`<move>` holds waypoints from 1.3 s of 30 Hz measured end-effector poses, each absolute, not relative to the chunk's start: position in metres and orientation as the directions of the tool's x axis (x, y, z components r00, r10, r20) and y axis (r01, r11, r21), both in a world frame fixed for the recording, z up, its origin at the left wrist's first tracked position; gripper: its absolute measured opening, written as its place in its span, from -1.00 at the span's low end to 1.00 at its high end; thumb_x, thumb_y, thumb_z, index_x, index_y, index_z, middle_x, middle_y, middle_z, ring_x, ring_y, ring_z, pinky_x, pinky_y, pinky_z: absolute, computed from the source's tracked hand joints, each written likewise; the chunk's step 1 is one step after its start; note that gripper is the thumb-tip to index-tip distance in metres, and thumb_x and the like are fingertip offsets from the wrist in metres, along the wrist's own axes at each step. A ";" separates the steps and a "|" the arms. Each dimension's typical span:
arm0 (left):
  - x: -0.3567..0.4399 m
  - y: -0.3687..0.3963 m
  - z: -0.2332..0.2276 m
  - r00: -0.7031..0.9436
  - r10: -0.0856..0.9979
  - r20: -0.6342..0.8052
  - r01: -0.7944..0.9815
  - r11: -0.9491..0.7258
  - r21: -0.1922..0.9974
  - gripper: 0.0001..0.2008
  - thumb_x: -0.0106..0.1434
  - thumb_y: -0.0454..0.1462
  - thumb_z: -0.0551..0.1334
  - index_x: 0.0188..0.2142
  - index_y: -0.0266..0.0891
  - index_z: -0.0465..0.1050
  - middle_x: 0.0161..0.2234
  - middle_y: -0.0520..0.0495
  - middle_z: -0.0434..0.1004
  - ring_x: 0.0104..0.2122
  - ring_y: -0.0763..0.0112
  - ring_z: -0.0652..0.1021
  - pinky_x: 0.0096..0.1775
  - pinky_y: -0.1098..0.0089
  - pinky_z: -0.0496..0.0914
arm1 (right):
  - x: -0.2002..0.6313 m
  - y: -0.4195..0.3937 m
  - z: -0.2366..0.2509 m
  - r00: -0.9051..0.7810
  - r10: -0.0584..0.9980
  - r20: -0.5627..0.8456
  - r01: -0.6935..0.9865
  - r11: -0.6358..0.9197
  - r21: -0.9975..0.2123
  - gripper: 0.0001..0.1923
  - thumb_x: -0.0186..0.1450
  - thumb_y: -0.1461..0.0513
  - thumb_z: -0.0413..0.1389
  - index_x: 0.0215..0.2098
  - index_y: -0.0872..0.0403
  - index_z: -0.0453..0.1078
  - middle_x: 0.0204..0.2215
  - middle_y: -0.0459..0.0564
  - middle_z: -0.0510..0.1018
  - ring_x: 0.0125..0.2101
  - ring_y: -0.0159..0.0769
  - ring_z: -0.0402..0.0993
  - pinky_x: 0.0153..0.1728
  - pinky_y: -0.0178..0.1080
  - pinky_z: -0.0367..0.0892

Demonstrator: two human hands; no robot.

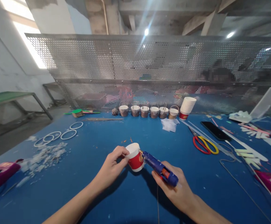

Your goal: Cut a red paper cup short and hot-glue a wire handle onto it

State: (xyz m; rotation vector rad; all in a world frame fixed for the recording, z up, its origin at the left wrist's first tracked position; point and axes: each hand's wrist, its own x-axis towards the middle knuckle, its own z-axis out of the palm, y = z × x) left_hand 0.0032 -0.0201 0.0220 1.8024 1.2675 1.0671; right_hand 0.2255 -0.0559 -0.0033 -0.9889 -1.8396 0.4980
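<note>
My left hand [115, 163] pinches the rim of a red and white paper cup [136, 162], thumb outside and fingers at the edge. The cup is tilted, its mouth facing up and away. In my right hand [176, 185] is a blue hot glue gun [157, 165], gripped with the fingers wrapped round its handle. Its nozzle tip meets or nearly meets the cup's side just below the rim; I cannot tell whether it touches. A thin cord hangs down below the glue gun.
Along the perforated metal screen [116, 71] stand several small brown-wrapped cups with handles [144, 112] and a stack of paper cups [188, 106]. Scissors [205, 144] and a phone [216, 130] lie at right. White rings [68, 134] and translucent scraps [48, 158] lie at left.
</note>
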 end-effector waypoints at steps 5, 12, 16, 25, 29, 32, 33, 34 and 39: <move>0.004 -0.022 0.022 0.200 0.952 0.233 0.398 -0.296 0.869 -0.84 0.19 -0.22 0.15 -0.46 -0.22 0.42 -0.41 -0.05 0.45 -0.35 0.33 0.42 -0.23 0.33 0.30 | 0.224 -0.056 -0.006 -0.293 0.771 0.565 0.394 0.636 -0.664 -0.85 0.32 0.23 0.05 -0.42 0.05 0.28 -0.59 -0.16 0.39 -0.63 -0.46 0.24 -0.57 -0.39 0.22; 0.004 -0.021 0.021 0.201 0.953 0.227 0.398 -0.291 0.870 -0.86 0.17 -0.22 0.15 -0.47 -0.21 0.40 -0.39 -0.06 0.45 -0.33 0.31 0.43 -0.23 0.32 0.30 | 0.226 -0.055 -0.004 -0.222 0.811 0.541 0.378 0.583 -0.719 -0.82 0.32 0.23 0.06 -0.45 0.04 0.26 -0.62 -0.19 0.34 -0.64 -0.46 0.21 -0.57 -0.38 0.20; 0.003 -0.020 0.019 0.210 0.950 0.229 0.401 -0.298 0.866 -0.84 0.20 -0.21 0.14 -0.44 -0.22 0.41 -0.37 -0.07 0.46 -0.32 0.31 0.43 -0.21 0.31 0.30 | 0.225 -0.057 -0.003 -0.280 0.802 0.528 0.364 0.597 -0.714 -0.84 0.32 0.23 0.05 -0.44 0.05 0.27 -0.60 -0.17 0.34 -0.63 -0.45 0.20 -0.56 -0.37 0.19; 0.001 -0.018 0.016 0.205 0.933 0.297 0.373 -0.355 0.857 -0.83 0.21 -0.22 0.17 -0.45 -0.23 0.43 -0.39 -0.06 0.46 -0.33 0.32 0.44 -0.24 0.34 0.31 | 0.225 -0.054 -0.002 -0.195 0.850 0.489 0.342 0.526 -0.779 -0.77 0.30 0.20 0.07 -0.50 0.04 0.20 -0.64 -0.22 0.26 -0.64 -0.47 0.15 -0.58 -0.38 0.16; 0.000 -0.019 0.016 0.231 0.930 0.285 0.374 -0.355 0.857 -0.81 0.23 -0.18 0.17 -0.43 -0.23 0.44 -0.38 -0.07 0.47 -0.33 0.32 0.44 -0.22 0.34 0.32 | 0.223 -0.056 -0.002 -0.260 0.811 0.524 0.330 0.585 -0.741 -0.81 0.30 0.23 0.06 -0.48 0.04 0.22 -0.62 -0.21 0.27 -0.63 -0.47 0.16 -0.57 -0.39 0.16; -0.001 -0.019 0.016 0.246 0.925 0.290 0.367 -0.365 0.855 -0.82 0.22 -0.18 0.18 -0.42 -0.24 0.45 -0.37 -0.07 0.47 -0.32 0.32 0.45 -0.21 0.34 0.32 | 0.223 -0.055 -0.005 -0.238 0.830 0.505 0.342 0.558 -0.756 -0.80 0.30 0.21 0.06 -0.48 0.04 0.22 -0.62 -0.21 0.26 -0.63 -0.47 0.15 -0.55 -0.38 0.17; -0.001 -0.019 0.016 0.243 0.924 0.295 0.364 -0.369 0.855 -0.82 0.22 -0.19 0.19 -0.43 -0.24 0.45 -0.37 -0.07 0.47 -0.32 0.32 0.45 -0.21 0.34 0.32 | 0.224 -0.055 -0.006 -0.215 0.845 0.490 0.345 0.535 -0.771 -0.79 0.30 0.20 0.06 -0.49 0.04 0.21 -0.62 -0.21 0.26 -0.63 -0.47 0.14 -0.55 -0.38 0.17; -0.002 -0.018 0.015 0.240 0.924 0.298 0.361 -0.370 0.856 -0.83 0.22 -0.20 0.19 -0.43 -0.24 0.45 -0.38 -0.07 0.47 -0.33 0.32 0.46 -0.21 0.34 0.33 | 0.224 -0.054 -0.006 -0.194 0.859 0.474 0.345 0.513 -0.786 -0.78 0.30 0.19 0.07 -0.49 0.04 0.21 -0.63 -0.22 0.24 -0.63 -0.47 0.13 -0.55 -0.37 0.17; -0.002 -0.018 0.014 0.217 0.931 0.292 0.358 -0.354 0.864 -0.80 0.24 -0.18 0.18 -0.44 -0.24 0.45 -0.38 -0.08 0.48 -0.32 0.31 0.46 -0.22 0.34 0.33 | 0.225 -0.055 -0.003 -0.238 0.845 0.478 0.309 0.533 -0.788 -0.78 0.30 0.21 0.07 -0.49 0.04 0.19 -0.63 -0.23 0.23 -0.64 -0.48 0.10 -0.57 -0.38 0.15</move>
